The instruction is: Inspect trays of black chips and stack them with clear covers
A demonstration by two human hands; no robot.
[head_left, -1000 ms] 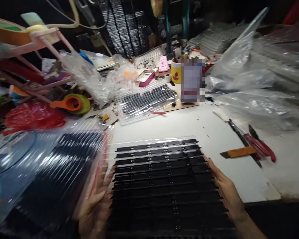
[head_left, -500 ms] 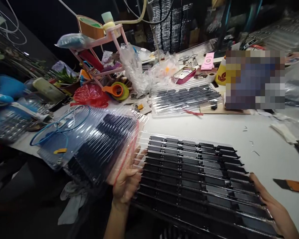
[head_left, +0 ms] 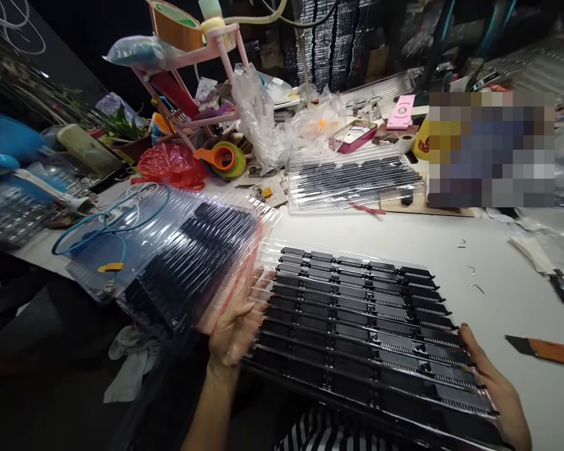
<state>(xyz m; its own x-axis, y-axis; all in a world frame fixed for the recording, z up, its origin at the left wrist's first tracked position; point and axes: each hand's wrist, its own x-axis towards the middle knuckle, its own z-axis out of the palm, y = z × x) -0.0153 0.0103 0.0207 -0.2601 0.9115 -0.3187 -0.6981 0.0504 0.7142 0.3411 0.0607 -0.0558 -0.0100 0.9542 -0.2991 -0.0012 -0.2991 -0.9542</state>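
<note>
One cam, sitting on the person's head, facing forward and down across the table (head_left: pixel 432 232). Left hand (head_left: pixel 235 326), right hand (head_left: pixel 498 388) and tray (head_left: pixel 357 329) are filling the near, lower part. Striped clothing (head_left: pixel 329 432) is showing at the bottom edge. Pink rack (head_left: pixel 192 55) is standing farther off, upper left.

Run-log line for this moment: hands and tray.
clear tray: black parts in rows; left hand: holding left side; right hand: holding right side; orange-handled blade: on table, right of tray
</note>
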